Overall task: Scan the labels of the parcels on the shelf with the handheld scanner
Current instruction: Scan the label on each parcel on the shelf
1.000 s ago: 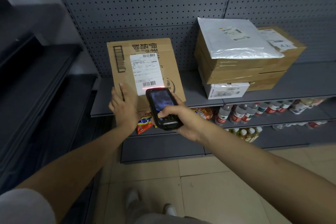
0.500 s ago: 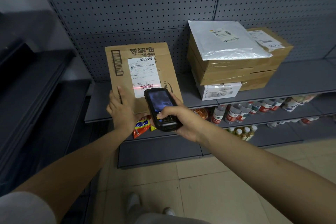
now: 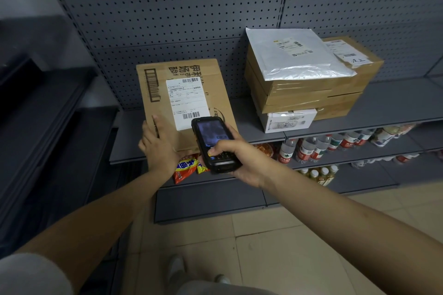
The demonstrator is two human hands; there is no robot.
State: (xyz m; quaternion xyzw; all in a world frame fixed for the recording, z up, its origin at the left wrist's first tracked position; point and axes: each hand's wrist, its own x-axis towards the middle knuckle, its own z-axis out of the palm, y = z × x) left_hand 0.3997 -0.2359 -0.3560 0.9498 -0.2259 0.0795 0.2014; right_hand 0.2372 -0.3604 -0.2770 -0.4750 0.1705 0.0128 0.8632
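— Fingers first: our right hand (image 3: pixel 242 160) has them wrapped round the handheld scanner (image 3: pixel 214 143), thumb down on its keypad, screen facing us. Our left hand (image 3: pixel 159 148) lies with straight fingers flat against the front of the leaning cardboard parcel (image 3: pixel 184 103), propping it; it grips nothing.

— And what differs from a moment ago in the head view?

— The red scan line that lay across the lower barcode of the white label (image 3: pixel 188 103) is gone. The scanner's nose points at that same barcode, just below it, but no beam shows on the paper now.

— So that read is done?

— We judge it likely finished, though the screen is too dim to confirm. The parcel stands on the grey shelf (image 3: pixel 383 108), tilted back against the pegboard.

— What remains?

— To the right, well apart, sits the stack: a silver mailer (image 3: pixel 294 55) on top of a brown box (image 3: pixel 309 88), with a small white box (image 3: pixel 287 122) under them. Their labels look unscanned, so we probably move there next.
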